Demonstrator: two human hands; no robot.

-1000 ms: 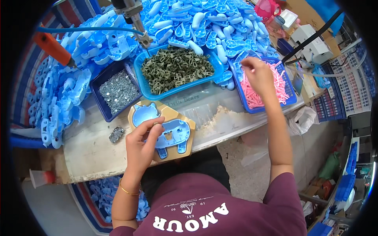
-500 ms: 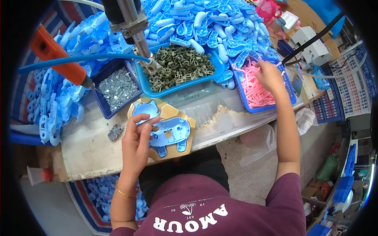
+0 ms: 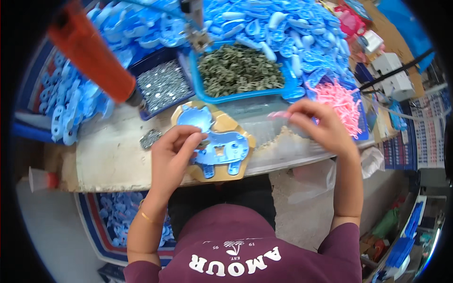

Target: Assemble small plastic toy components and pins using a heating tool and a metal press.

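Note:
My right hand (image 3: 325,126), just left of the basket of pink pieces (image 3: 336,106), pinches a small pink plastic strip (image 3: 279,114), blurred by motion. A blue plastic animal-shaped shell half (image 3: 231,147) rests in a tan holder (image 3: 218,176) in front of me, hollow side up. Over its left part hovers my left hand (image 3: 173,153), thumb and fingers pinched together. Whatever lies between those fingertips is too small to make out.
A light-blue basket (image 3: 226,99) of olive-green clips and a dark-blue tray (image 3: 163,109) of screws stand behind the holder. A small screw heap (image 3: 150,139) lies left of it. An orange power screwdriver (image 3: 92,54) hangs at upper left. Blue shells (image 3: 273,28) pile up behind.
My right hand has come out of the pink basket leftward with a pink strip. My left hand has closed to a pinch over the shell. The whole view has shifted.

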